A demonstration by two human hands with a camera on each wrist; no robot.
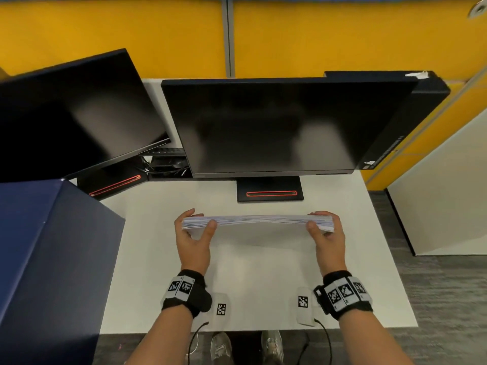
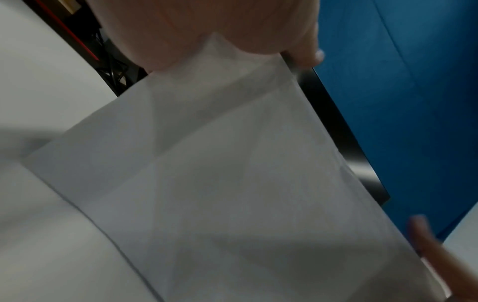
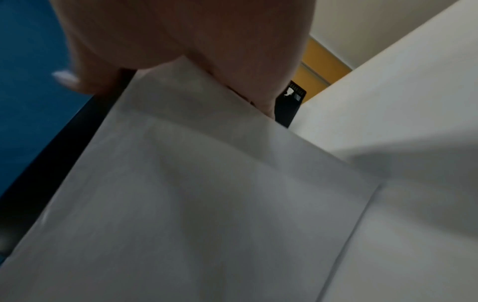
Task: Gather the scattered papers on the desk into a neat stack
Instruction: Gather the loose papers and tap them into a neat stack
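Both our forearms reach out from the bottom of the head view, wrists strapped with black bands carrying square markers. Our left hand (image 1: 193,234) and right hand (image 1: 328,233) each clamp one short end of the paper stack (image 1: 257,222), thumbs on the near face, fingers wrapped behind. We hold the stack upright on its long edge above or on the white desk (image 1: 369,259), in front of the monitor (image 1: 276,127); whether the bottom edge touches, we cannot tell. Sheet edges look slightly uneven at the right end. To square them, we judge it best to loosen the grip a little and tap the long edge flat on the desk.

From the left wrist, we see blurred white paper (image 2: 220,183) running away from the palm, a fingertip (image 2: 314,54) curled over its far edge.

From the right wrist, the same sheet face (image 3: 207,194) fills the frame, the palm pressed at its corner. Keeping both ends level should stop sheets slipping out.
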